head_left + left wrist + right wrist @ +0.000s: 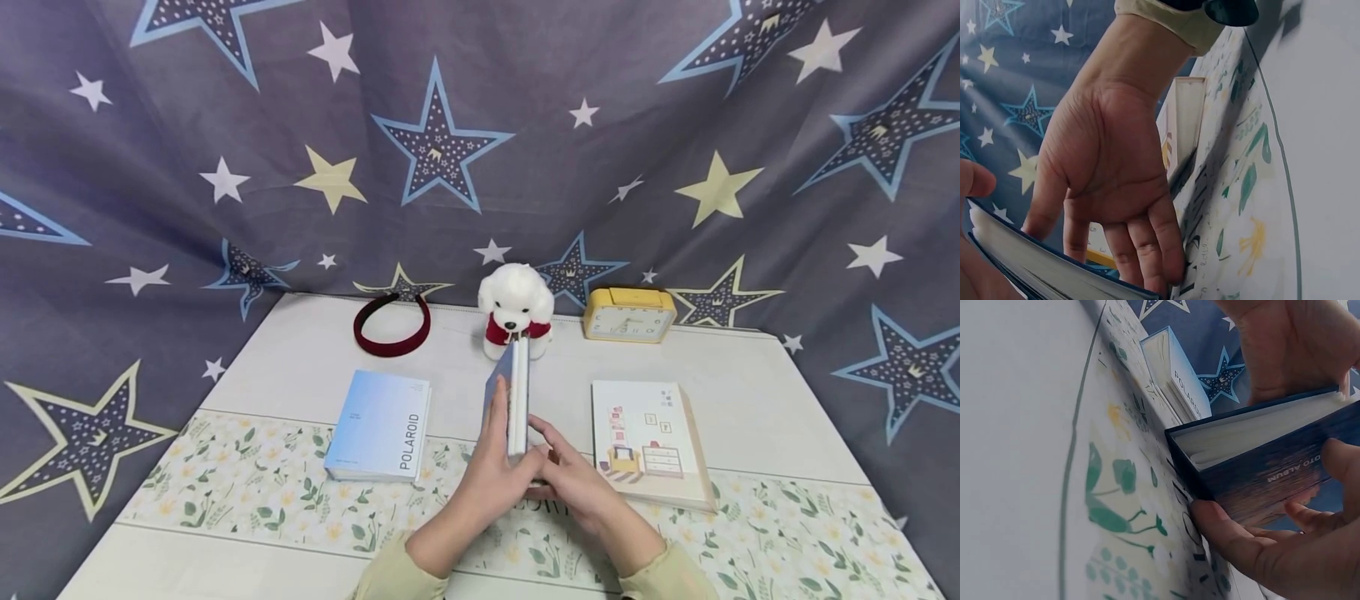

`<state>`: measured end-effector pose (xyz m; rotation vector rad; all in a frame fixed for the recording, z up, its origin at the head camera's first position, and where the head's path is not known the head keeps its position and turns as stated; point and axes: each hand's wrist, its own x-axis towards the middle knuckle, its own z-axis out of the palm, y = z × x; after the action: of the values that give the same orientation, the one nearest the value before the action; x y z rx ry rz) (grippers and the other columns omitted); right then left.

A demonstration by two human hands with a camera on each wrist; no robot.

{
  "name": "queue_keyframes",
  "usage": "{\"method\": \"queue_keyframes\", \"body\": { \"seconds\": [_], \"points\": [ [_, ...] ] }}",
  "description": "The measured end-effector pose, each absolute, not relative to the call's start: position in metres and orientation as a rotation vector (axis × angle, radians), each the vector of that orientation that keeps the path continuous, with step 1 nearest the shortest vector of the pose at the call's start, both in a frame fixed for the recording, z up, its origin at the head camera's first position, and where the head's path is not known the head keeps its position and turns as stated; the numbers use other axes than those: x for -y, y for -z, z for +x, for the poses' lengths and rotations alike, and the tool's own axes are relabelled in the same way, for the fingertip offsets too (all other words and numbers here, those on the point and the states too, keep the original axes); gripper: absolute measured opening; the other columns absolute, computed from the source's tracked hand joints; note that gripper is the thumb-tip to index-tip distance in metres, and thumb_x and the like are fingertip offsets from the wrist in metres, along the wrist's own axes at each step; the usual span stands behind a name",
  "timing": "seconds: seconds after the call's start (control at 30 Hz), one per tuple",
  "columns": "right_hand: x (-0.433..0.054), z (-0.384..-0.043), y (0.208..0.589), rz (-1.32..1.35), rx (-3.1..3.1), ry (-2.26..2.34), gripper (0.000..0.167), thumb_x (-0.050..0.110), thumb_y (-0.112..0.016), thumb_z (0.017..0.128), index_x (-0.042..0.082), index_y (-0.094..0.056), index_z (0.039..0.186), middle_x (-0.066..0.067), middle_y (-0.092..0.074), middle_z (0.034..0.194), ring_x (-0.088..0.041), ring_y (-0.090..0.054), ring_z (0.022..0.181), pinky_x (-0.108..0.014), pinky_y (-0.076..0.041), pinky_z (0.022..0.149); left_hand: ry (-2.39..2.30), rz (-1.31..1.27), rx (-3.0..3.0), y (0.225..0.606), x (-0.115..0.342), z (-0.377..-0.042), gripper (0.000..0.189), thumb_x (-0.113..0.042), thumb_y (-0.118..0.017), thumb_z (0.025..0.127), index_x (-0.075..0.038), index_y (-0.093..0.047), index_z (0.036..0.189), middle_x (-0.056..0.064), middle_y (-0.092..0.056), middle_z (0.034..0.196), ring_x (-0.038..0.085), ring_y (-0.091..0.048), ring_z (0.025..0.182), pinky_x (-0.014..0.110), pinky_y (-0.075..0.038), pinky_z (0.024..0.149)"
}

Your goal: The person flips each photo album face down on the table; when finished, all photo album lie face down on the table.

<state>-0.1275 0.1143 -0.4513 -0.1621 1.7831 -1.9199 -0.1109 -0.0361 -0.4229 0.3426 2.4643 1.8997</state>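
A dark blue photo album [519,396] stands nearly upright between the two hands, its pale page edges facing the person. My left hand [487,475] grips it, fingers stretched along the left cover and thumb at the near lower end. On the other side, my right hand [581,492] touches the album near its lower part. The left wrist view shows the right palm [1110,150] facing the camera with fingers mostly straight. Printed on the cover [1266,487] in the right wrist view is album lettering, with right fingertips against it.
A blue Polaroid album [378,425] lies to the left; a white illustrated album [648,446] lies to the right. Along the back are a dark red headband [393,346], a white plush dog [516,296] and a yellow clock [630,317]. Beneath them is a floral-banded table [247,475].
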Motion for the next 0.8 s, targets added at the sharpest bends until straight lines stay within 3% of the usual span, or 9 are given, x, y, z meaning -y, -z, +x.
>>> {"method": "queue_keyframes", "body": {
  "seconds": [0.1,0.33,0.57,0.8],
  "points": [
    [-0.1152,-0.1276,0.4528,-0.177,-1.751,1.938,0.068,0.023,-0.059,0.098,0.016,-0.021,0.154,-0.016,-0.057,0.122,-0.022,-0.063,0.105,-0.044,-0.052,0.091,-1.948,0.317,-2.408,0.4198,0.0353,-0.1109,0.097,-0.014,-0.058,0.087,-0.035,0.008,0.155,-0.003,0.001,0.163,0.020,-0.004,0.147,0.054,-0.011,0.115],
    [-0.1178,-0.1272,0.4548,-0.161,-1.774,1.966,0.072,0.022,-0.061,0.097,0.011,-0.019,0.154,-0.028,-0.042,0.142,-0.029,-0.061,0.112,-0.047,-0.051,0.092,-2.096,0.290,-2.298,0.4169,0.0365,-0.1084,0.088,-0.008,-0.049,0.092,-0.033,0.005,0.156,0.006,-0.004,0.163,0.025,-0.009,0.147,0.055,-0.015,0.114],
    [-0.1183,-0.1285,0.4569,-0.109,-1.836,1.961,0.082,0.023,-0.065,0.095,0.006,-0.012,0.155,-0.031,-0.034,0.148,-0.038,-0.053,0.122,-0.045,-0.052,0.091,-2.207,0.287,-2.262,0.4156,0.0402,-0.1071,0.081,-0.002,-0.043,0.092,-0.029,-0.002,0.157,0.001,-0.003,0.163,0.020,-0.006,0.148,0.049,-0.009,0.117],
    [-0.1203,-0.1308,0.4596,-0.072,-1.886,1.927,0.081,0.023,-0.067,0.093,-0.005,-0.019,0.152,-0.031,-0.030,0.151,-0.041,-0.045,0.129,-0.042,-0.052,0.090,-2.315,0.274,-2.205,0.4155,0.0445,-0.1079,0.081,0.005,-0.044,0.088,-0.023,-0.013,0.158,0.005,-0.015,0.162,0.023,-0.018,0.146,0.042,-0.018,0.116]
  ]
}}
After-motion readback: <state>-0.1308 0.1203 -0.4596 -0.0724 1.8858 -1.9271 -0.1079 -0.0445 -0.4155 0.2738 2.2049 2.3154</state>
